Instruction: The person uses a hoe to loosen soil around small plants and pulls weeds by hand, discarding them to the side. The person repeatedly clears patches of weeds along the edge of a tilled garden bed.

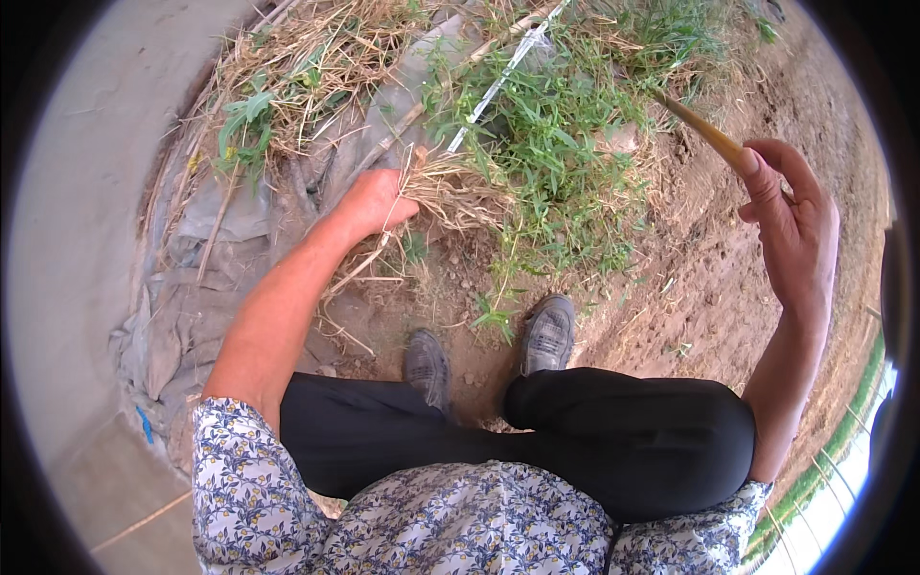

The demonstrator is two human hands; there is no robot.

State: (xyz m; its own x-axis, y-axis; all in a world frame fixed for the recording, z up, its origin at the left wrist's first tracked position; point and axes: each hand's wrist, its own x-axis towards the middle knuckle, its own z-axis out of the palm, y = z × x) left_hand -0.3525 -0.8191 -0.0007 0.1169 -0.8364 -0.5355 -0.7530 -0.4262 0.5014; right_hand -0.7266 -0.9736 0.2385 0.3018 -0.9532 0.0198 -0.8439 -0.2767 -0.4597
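My left hand point(379, 201) is closed around a bunch of dry straw-like stems point(460, 194), low over the ground left of the middle. Out to the right, my right hand point(794, 215) is raised and pinches the near end of a thin yellowish-brown object point(701, 129), which points up and left; its far end is darker and I cannot tell its kind. Leafy green plants point(560, 151) grow between my hands, beside the dry bunch. A whitish plastic strip point(507, 72) slants down into them.
Dry grass with uprooted greenery point(323, 72) lies at the upper left over crumpled sheeting point(230, 208). A pale wall or sheet point(86, 215) borders the left side. Bare brown soil point(690, 287) stretches to the right. My shoes point(550, 334) stand on soil below the plants.
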